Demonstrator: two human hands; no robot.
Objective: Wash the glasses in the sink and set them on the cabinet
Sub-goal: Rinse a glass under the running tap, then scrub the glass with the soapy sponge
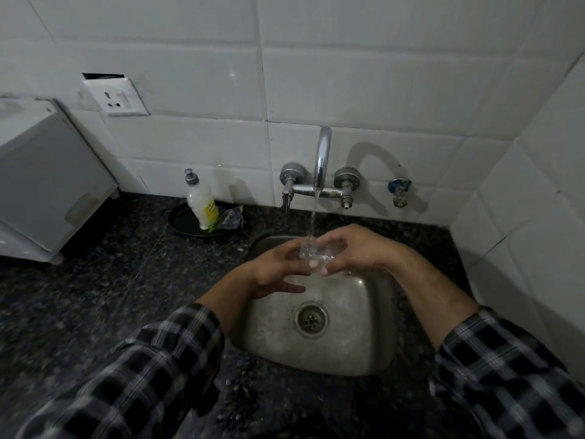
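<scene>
A clear glass [317, 252] is held over the steel sink [357, 353], right under the running stream from the chrome tap [322, 160]. My left hand [278, 269] grips it from the left and my right hand [354, 248] wraps it from the right, fingers over its side. Water pours into the glass and splashes. Much of the glass is hidden by my fingers. The sink bowl below holds only the drain [311, 319].
Dark speckled granite counter [104, 296] surrounds the sink. A dish-soap bottle [202, 204] stands in a black dish at the back left, beside crumpled foil. A white appliance [47, 185] sits at the far left. A tiled wall rises close on the right.
</scene>
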